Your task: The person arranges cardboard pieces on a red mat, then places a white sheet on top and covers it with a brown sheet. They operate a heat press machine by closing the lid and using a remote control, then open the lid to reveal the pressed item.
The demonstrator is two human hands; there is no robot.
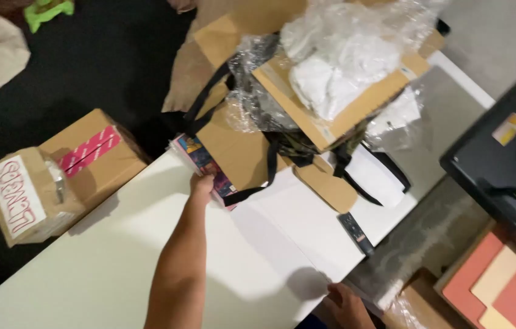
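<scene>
So the left hand (202,183) was stretched far out across the white table (87,268), w/ its fingers curled round the near end of a flat colourful book (204,163). It looked like a pinch, thumb under and fingers on top, but the fingers were partly hidden so I can't tell for sure. The book lay at the far edge of the table, half tucked under a brown cardboard sheet (233,146) and a black bag strap (252,192). Its long side ran slanted, from up-left by the table edge down-right toward the strap. The book was straight ahead of the left hand and touching it.

The right hand (346,304) was way back near the person, low at the table's near right edge, well apart from the book. It lay bent over the edge of the table, maybe on a white sheet there; can't tell if it pinched anything. So the left hand was much nearer the book.

Other stuff: a black remote (355,233) on the table btw the two hands, a cardboard box w/ white plastic bags (337,67) on the pile behind the book, and a taped brown box (56,173) on the dark floor to the left.
</scene>
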